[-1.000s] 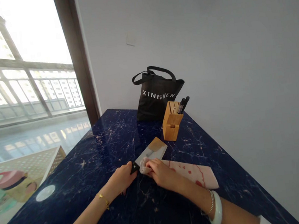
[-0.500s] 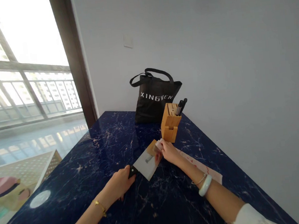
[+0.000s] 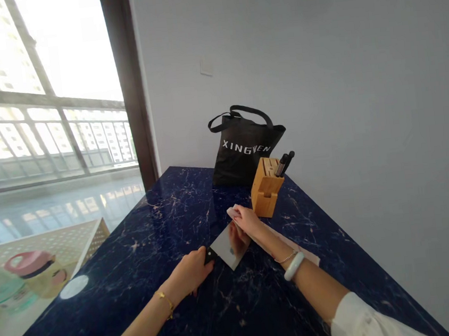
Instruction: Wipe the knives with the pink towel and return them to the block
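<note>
A cleaver (image 3: pixel 228 246) lies flat on the dark blue marble table (image 3: pixel 166 222), its shiny blade mirroring my fingers. My left hand (image 3: pixel 192 271) is closed on the cleaver's black handle at the blade's near-left end. My right hand (image 3: pixel 245 220) presses a bunched pink-and-white cloth (image 3: pixel 234 212) onto the far end of the blade. The cloth trails back under my right forearm toward the table's right side (image 3: pixel 310 258).
A wooden knife block (image 3: pixel 265 186) with black handles stands just behind my right hand. A black tote bag (image 3: pixel 246 144) leans against the wall at the back. A window and glass floor lie to the left; a white round spot (image 3: pixel 74 286) marks the table's left edge.
My right hand slid the cloth along the blade from the handle end to the far tip. My left hand stayed on the handle. The camera shifted slightly.
</note>
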Tool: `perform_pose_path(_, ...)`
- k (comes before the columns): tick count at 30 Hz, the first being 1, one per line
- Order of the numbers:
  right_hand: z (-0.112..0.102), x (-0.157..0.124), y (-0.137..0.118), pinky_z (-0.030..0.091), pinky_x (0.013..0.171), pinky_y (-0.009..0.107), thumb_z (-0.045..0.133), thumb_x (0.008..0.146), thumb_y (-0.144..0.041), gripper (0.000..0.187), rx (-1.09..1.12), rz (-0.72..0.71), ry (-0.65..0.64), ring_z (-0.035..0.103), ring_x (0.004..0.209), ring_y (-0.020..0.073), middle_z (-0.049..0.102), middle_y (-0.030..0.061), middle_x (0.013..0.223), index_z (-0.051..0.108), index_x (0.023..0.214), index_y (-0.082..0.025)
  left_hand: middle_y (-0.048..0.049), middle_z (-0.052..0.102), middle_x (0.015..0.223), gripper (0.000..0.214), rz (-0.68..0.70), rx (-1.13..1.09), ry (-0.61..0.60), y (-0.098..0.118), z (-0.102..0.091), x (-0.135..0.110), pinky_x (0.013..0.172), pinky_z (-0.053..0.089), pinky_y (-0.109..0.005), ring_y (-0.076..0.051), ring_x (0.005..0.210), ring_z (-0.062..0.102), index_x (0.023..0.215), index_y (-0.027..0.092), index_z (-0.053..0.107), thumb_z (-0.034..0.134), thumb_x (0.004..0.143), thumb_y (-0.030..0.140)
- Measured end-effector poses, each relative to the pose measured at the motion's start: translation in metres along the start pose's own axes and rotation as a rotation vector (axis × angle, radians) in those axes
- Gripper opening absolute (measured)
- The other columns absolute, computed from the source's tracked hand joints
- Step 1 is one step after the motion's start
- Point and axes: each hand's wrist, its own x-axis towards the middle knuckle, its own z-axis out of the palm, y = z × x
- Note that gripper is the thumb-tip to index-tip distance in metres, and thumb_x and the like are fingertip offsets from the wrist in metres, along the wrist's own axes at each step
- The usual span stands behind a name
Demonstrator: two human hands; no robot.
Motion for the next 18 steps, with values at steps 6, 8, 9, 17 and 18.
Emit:
perform_pose_path(6, 0.013, -0.046, -0.066, 0.037, 0.073, 0.020, 0.051, 0.074, -0.018, 0.016, 0.194, -0.182, -0.106, 0.055, 0.082, 0.0124, 0.061, 0.0022, 0.087, 0.059, 0.088, -0.015, -0.0105, 0.060, 0.091, 0.031, 0.009, 0.011, 0.027, -0.002, 0.003, 0.003, 0.073, 0.045, -0.037, -0.027, 0.084, 0.059, 0.096, 0.012, 0.051, 0.038, 0.082, 0.036)
perform_pose_path(8, 0.016, -0.055, -0.076, 0.037, 0.072, 0.020, 0.050, 0.074, -0.017, 0.014, 0.199, -0.193, -0.102, 0.054, 0.079, 0.0123, 0.060, 0.0021, 0.085, 0.058, 0.085, -0.015, -0.0099, 0.060, 0.093, 0.032, 0.021, -0.005, 0.031, -0.003, 0.004, 0.003, 0.075, 0.045, -0.037, -0.027, 0.086, 0.059, 0.098, 0.012, 0.052, 0.038, 0.082, 0.036)
perform_pose_path(9, 0.017, -0.057, -0.078, 0.037, 0.071, 0.021, 0.050, 0.074, -0.017, 0.013, 0.192, -0.190, -0.096, 0.054, 0.079, 0.0126, 0.060, 0.0027, 0.084, 0.058, 0.084, -0.014, -0.0098, 0.060, 0.093, 0.033, 0.025, -0.014, 0.031, -0.004, 0.004, 0.002, 0.075, 0.045, -0.038, -0.028, 0.086, 0.058, 0.097, 0.012, 0.053, 0.038, 0.082, 0.037)
perform_pose_path(17, 0.011, -0.066, -0.065, 0.036, 0.059, 0.020, 0.050, 0.071, -0.019, 0.011, 0.149, -0.120, -0.168, 0.055, 0.069, 0.0127, 0.060, 0.0021, 0.075, 0.057, 0.079, -0.015, -0.0092, 0.060, 0.091, 0.030, 0.044, -0.040, 0.002, 0.001, -0.007, -0.004, 0.066, 0.044, -0.029, -0.021, 0.075, 0.060, 0.091, 0.013, 0.052, 0.036, 0.082, 0.036)
perform_pose_path(18, 0.012, -0.064, -0.066, 0.036, 0.061, 0.020, 0.050, 0.071, -0.019, 0.012, 0.148, -0.115, -0.164, 0.056, 0.071, 0.0130, 0.060, 0.0021, 0.076, 0.058, 0.080, -0.016, -0.0096, 0.060, 0.091, 0.030, 0.047, -0.025, 0.003, 0.002, -0.007, -0.004, 0.065, 0.044, -0.029, -0.022, 0.076, 0.060, 0.091, 0.012, 0.052, 0.036, 0.083, 0.037)
